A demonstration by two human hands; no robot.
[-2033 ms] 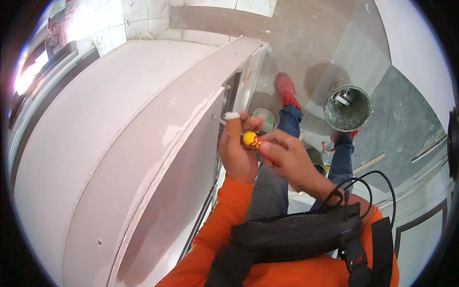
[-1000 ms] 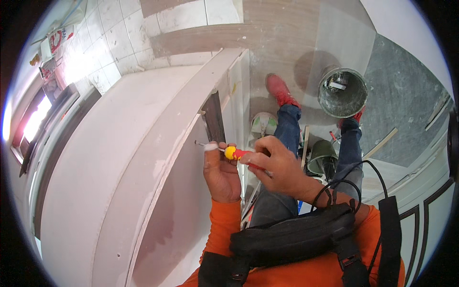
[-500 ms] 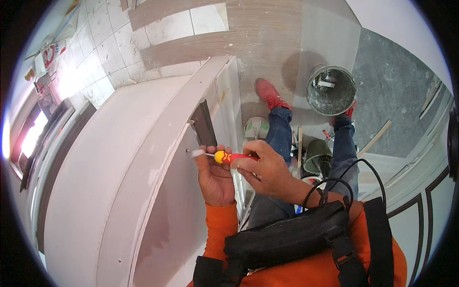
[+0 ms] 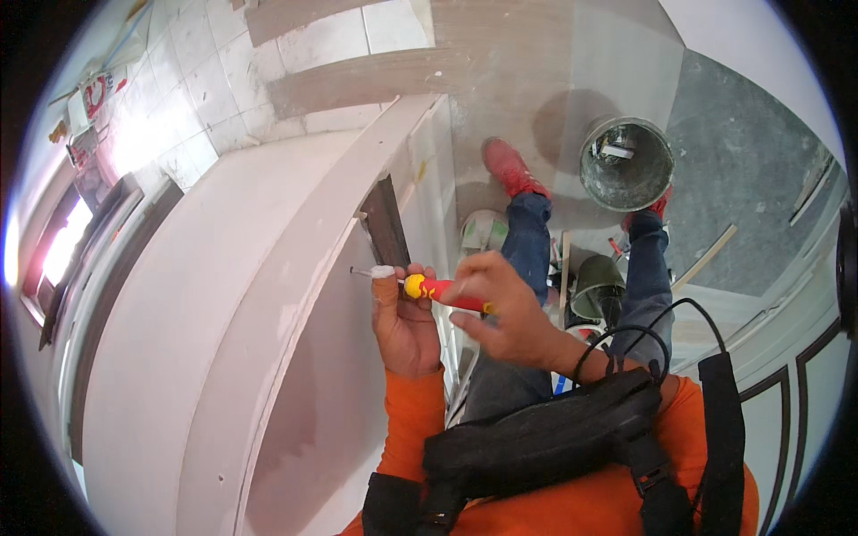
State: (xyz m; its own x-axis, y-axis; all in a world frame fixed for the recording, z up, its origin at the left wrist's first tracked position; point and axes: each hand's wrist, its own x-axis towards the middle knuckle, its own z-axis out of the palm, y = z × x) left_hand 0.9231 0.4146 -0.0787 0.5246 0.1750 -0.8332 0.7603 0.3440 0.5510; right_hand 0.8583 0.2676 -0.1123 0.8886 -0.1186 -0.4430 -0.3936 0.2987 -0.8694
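Note:
A screwdriver [image 4: 440, 290] with a red and yellow handle lies level between my hands. Its thin shaft runs left to a small hole or screw head in the pale panel [image 4: 304, 393]. My left hand [image 4: 411, 326] is closed lightly about the shaft, palm up, steadying it close to the panel. Something white, perhaps tape, covers its thumb tip. Around the back of the handle is my right hand [image 4: 508, 313], its grip loose: the forefinger rests over the handle, the thumb stands a little off it. A dark rectangular opening [image 4: 384, 230] shows just beyond the left fingers.
A grey bucket [image 4: 627, 165] with scraps inside stands by my right foot. A dark green bucket [image 4: 597, 286] and a white tub [image 4: 483, 230] sit near my legs. A wooden strip [image 4: 706, 255] lies on the right. Dark-edged panels [image 4: 134, 259] lean at far left.
The fingers of my right hand have loosened and spread on the handle. My left hand has shifted slightly up and right along the shaft, showing more metal by the panel.

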